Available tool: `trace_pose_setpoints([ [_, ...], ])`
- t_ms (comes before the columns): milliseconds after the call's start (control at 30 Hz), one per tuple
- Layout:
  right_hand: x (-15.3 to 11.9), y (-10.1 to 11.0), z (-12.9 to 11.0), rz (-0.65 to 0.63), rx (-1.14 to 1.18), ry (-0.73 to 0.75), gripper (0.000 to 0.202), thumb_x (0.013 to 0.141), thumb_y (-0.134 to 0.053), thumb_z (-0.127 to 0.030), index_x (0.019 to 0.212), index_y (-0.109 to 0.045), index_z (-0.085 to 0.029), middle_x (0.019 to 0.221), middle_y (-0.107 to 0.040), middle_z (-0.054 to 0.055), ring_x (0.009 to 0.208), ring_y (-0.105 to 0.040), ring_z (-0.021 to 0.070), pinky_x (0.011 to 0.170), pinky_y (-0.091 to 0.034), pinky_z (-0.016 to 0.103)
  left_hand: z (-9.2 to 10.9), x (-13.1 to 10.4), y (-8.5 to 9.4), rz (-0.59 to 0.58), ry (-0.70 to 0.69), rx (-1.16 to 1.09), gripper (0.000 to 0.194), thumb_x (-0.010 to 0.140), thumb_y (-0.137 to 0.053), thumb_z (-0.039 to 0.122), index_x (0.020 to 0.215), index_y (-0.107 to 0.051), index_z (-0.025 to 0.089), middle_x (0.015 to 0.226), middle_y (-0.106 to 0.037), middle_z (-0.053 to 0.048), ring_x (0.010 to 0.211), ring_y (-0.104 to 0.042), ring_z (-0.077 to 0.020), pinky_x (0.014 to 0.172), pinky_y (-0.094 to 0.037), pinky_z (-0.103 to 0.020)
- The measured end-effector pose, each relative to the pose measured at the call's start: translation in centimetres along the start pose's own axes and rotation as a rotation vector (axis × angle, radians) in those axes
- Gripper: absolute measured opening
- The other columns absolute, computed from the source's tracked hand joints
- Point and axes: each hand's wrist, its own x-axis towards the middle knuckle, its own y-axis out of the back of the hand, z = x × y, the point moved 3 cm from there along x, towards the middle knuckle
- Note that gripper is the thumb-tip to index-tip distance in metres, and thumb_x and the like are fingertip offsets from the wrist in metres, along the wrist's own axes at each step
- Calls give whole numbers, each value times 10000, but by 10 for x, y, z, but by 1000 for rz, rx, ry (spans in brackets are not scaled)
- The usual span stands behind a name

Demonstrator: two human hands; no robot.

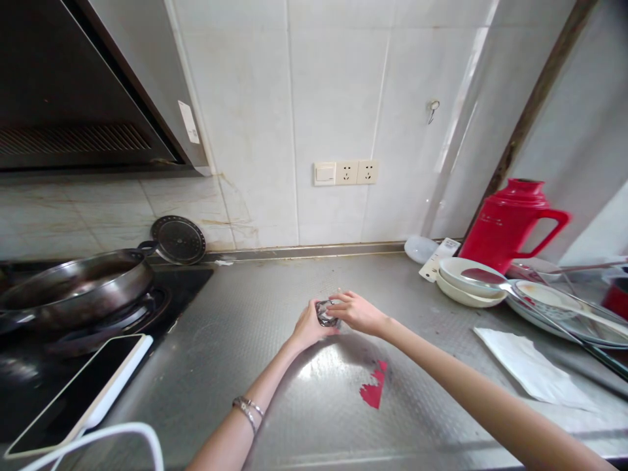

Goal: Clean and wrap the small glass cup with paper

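My left hand (310,327) is wrapped around a small round glass (326,316), clear with dark reflections, just above or on the steel counter (275,392). From the other side, my right hand (357,311) has its fingers bent over the rim of the same glass. The fingertips hide part of its mouth, so I cannot make out what is inside. Nearer to me, a torn red scrap (373,387) lies flat on the metal.
At left, a steel pan (118,281) sits on the stove, with a phone (78,392) and white cable in front. Stacked bowls (471,296), a red thermos jug (510,222), a plate with utensils and a white napkin (532,366) occupy the right side. Tiled wall behind has sockets (346,173).
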Motion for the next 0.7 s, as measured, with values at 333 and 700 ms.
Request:
trace_pose_setpoints([
  [333,-10,5,-4,87,-170,199,329,981,-356,-139,1223,-580,-144,1245,-628,120,1203,-519,240,919,-417,425,15,-3,4,110,-252,25,722,556,-780,195,1191,-436,197,1137,-602,-78,1058,-578,-242,935,-443,-396],
  [700,-8,8,-18,43,-232,-43,473,883,-439,-52,1341,-467,-171,1403,-487,106,1207,-471,288,933,-394,461,27,-7,15,185,-466,170,713,615,-728,159,1235,-377,200,1259,-487,-123,1216,-474,-277,1047,-372,-440],
])
